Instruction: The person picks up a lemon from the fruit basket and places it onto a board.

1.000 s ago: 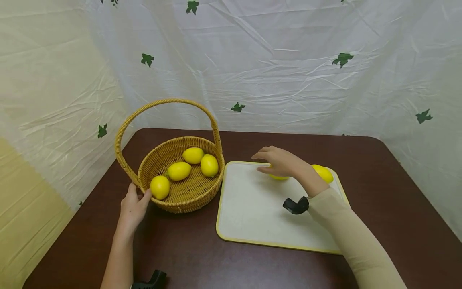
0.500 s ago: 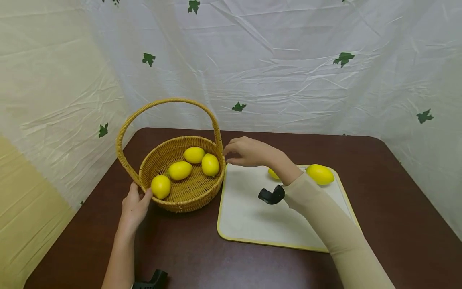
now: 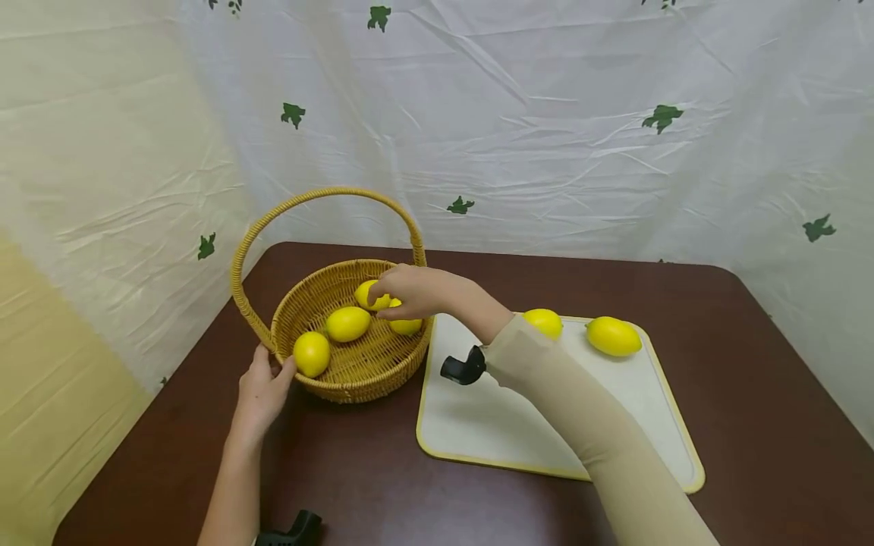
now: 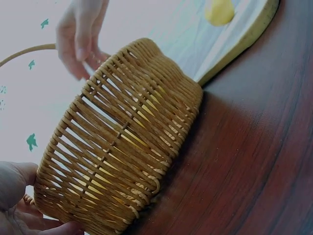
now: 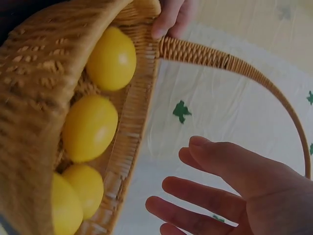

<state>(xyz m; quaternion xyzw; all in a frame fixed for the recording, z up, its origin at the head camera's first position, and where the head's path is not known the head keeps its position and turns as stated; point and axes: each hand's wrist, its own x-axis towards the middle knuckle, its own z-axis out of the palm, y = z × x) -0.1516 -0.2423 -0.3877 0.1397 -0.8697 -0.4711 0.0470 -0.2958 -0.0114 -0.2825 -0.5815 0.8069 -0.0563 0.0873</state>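
Note:
With the thumb over its near-left rim, my left hand (image 3: 262,388) grips the yellow wicker basket (image 3: 356,391). Several lemons lie inside it, among them one by the left thumb (image 3: 312,354) and another in the middle (image 3: 349,324). My right hand (image 3: 426,292) is over the basket's right side, hiding part of the lemons there. In the right wrist view, the right hand's spread fingers (image 5: 200,198) hold nothing and are apart from the lemons. The left wrist view shows the basket's woven outer wall (image 4: 117,137) beside the left hand (image 4: 19,196).
To the right of the basket lies a white board (image 3: 501,432) with a yellow edge. On its far part are two lemons, one partly behind the right sleeve (image 3: 542,322) and one farther right (image 3: 614,336). The basket's tall handle (image 3: 331,194) arches over it.
My right hand has moved left, from above the lemon on the board to over the basket. My left hand stays on the rim, and the lemons have kept their places.

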